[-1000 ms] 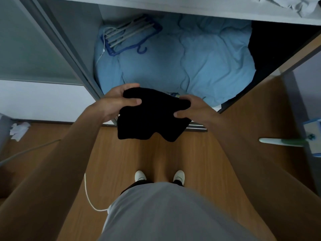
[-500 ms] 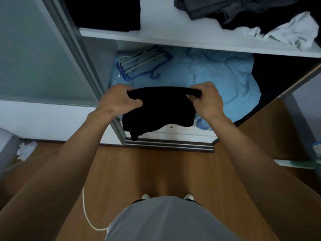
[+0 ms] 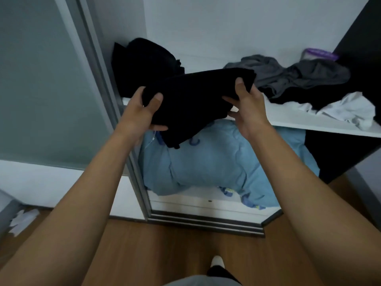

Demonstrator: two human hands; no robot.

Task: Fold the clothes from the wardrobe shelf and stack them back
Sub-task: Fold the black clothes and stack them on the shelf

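Above the front edge of the shelf (image 3: 288,118), the folded black garment (image 3: 193,100) is gripped by both hands (thumbs on top): left hand (image 3: 142,114), right hand (image 3: 247,106).

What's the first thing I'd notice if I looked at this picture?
The left hand and right hand grip a folded black garment in the middle, in front of the white wardrobe shelf. A rumpled heap of grey clothes lies on the shelf's right, and a puffy light blue quilt fills the space below.
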